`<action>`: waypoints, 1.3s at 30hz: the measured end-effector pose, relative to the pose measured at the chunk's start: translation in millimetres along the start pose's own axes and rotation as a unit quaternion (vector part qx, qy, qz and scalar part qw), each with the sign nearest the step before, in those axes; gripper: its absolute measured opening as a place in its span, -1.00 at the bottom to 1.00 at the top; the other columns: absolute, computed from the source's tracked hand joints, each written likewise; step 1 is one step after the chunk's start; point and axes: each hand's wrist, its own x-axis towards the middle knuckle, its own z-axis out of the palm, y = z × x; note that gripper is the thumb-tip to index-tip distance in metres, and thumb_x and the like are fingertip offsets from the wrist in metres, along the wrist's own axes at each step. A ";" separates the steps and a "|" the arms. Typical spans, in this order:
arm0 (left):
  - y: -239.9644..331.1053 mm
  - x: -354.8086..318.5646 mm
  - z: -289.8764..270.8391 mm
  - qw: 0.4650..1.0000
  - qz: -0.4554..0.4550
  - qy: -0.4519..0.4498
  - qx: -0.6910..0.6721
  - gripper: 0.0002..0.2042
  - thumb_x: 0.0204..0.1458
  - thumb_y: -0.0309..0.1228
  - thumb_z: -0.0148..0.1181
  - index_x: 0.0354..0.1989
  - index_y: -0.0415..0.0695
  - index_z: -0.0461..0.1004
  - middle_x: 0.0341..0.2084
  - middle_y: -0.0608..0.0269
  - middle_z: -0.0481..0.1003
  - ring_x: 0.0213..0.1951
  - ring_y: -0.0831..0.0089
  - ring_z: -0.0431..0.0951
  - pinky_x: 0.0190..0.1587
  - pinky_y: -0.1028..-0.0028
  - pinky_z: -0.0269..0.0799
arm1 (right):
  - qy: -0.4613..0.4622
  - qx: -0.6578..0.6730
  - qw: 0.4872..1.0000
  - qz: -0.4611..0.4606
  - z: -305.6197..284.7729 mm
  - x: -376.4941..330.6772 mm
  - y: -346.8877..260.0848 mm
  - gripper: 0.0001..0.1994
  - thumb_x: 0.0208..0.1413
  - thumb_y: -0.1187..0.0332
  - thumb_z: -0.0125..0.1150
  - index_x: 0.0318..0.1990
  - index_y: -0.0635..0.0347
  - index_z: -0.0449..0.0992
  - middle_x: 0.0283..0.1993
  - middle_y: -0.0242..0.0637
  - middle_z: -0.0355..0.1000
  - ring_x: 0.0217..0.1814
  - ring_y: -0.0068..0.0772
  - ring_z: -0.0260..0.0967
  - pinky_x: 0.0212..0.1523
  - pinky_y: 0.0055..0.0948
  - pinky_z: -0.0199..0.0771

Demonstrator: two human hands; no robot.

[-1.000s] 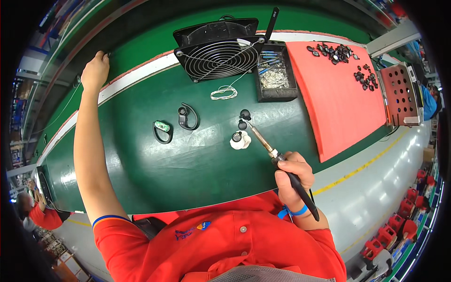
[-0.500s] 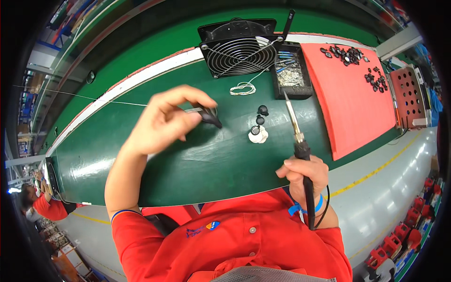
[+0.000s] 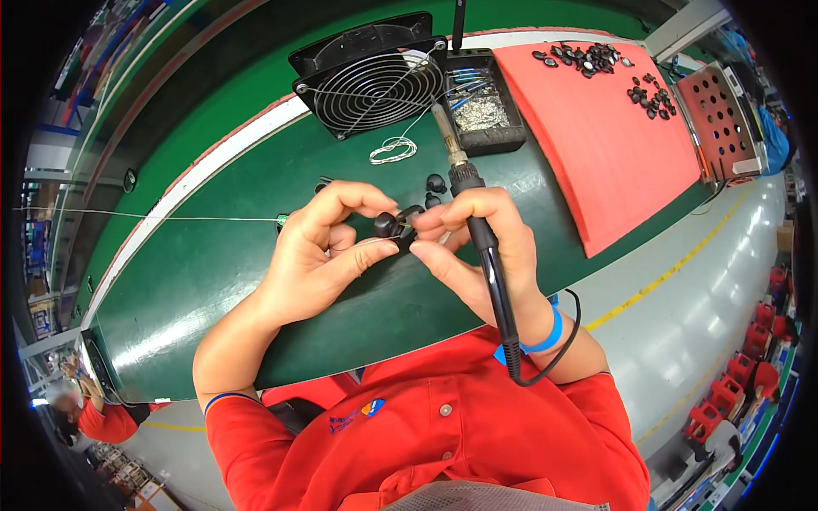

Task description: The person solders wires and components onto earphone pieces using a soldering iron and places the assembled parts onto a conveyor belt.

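Observation:
My left hand pinches a small black round part between thumb and fingers above the green table. A thin wire end seems to show beside it. My right hand is closed around a soldering iron, its tip pointing up and away from me. The thumb and fingertips of that hand meet at a second dark piece next to the round part; whether the two are joined, I cannot tell. Just beyond my fingers lie small black round pieces, partly hidden by my right hand.
A black fan with a wire grille stands at the back, beside a black tray holding tools and silvery bits. Coiled pale wire lies before the fan. On the right, a pink mat carries several black parts.
My right hand has swung left with the soldering iron and now meets my left hand. My left hand has come lower and right, to the black part. The whole view has shifted slightly.

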 end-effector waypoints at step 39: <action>-19.1 -3.9 17.4 0.995 -0.023 0.064 0.068 -0.77 -0.06 -0.61 0.25 -0.22 -0.20 0.40 -0.43 0.44 0.39 -0.64 0.86 0.06 -0.60 0.77 -0.01 | 0.071 -0.066 0.995 0.003 -12.2 -15.5 15.0 -0.74 -0.10 0.70 0.22 -0.29 0.21 0.32 -0.41 -0.37 0.36 -0.50 -0.68 0.27 -0.48 -0.67 0.29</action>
